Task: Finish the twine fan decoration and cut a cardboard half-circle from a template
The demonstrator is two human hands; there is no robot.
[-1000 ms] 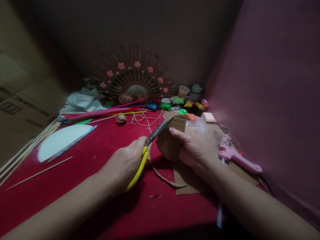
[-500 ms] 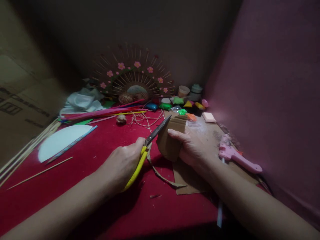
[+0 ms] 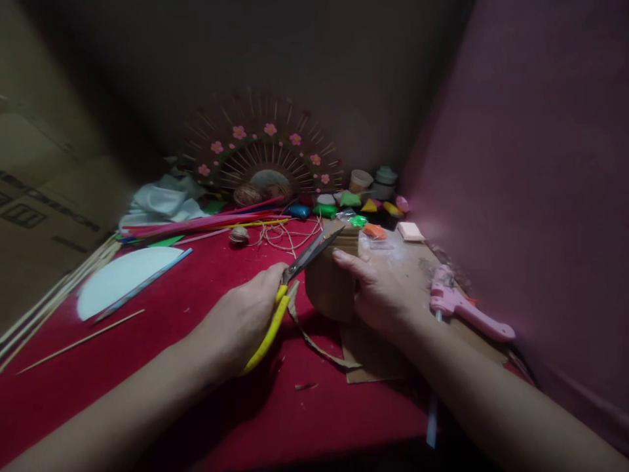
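Note:
My left hand (image 3: 248,318) is closed round the yellow handles of a pair of scissors (image 3: 268,337), whose blades point up and to the right, slightly apart. The blades lie at the upper left edge of a brown cardboard piece (image 3: 329,285) with a rounded lower end. My right hand (image 3: 381,292) grips that cardboard from the right, thumb on its front; the other fingers are hidden behind it. From near the scissors a thin curled cardboard strip (image 3: 314,344) trails down to the right. Beneath my right hand lies a flat cardboard sheet (image 3: 368,357).
To the right rests a pink glue gun (image 3: 466,308) with a glue stick. On the left are a white half-disc (image 3: 122,278), a pencil-like stick (image 3: 147,283) and a thin wooden stick (image 3: 81,341). Twine (image 3: 289,233), coloured clay packets (image 3: 325,210) and a flowered fan (image 3: 270,147) stand behind.
The scissor blades have opened a little and moved slightly along the cardboard's upper edge. My right hand has turned the cardboard slightly, and the strip's lower end has shifted left.

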